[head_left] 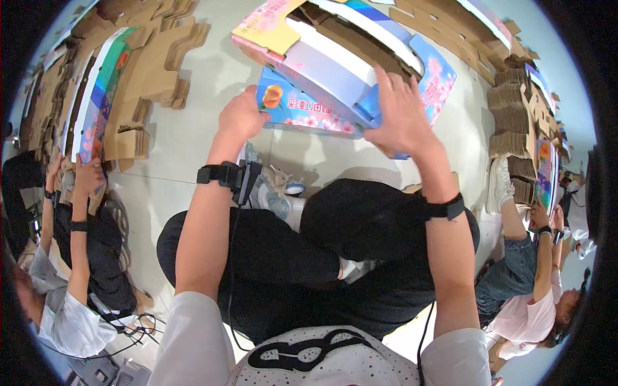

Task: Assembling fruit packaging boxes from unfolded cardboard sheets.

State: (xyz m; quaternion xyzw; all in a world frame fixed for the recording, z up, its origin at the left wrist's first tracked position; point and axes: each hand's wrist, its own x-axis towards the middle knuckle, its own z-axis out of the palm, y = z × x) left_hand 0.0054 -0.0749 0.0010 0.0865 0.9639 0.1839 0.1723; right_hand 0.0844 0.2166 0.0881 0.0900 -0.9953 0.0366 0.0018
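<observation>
In front of me a printed cardboard box (322, 80), blue and pink with a yellow corner, sits tilted at the top of the view. A long opening in its top shows the brown inside, with white strips along it. Below its near side a blue printed panel (293, 119) with an orange flower stands out; whether it belongs to a second box I cannot tell. My left hand (241, 119) grips the panel's left end, thumb on its front. My right hand (402, 119) holds the box's near right corner, fingers over the top edge and thumb lower down.
Flat brown cardboard pieces (170, 61) lie on the floor at left, and more lie at far right. A stack of folded cardboard (512, 112) stands at right. People on both sides handle similar boxes, one at left (96, 122). Cables (135, 328) lie at lower left.
</observation>
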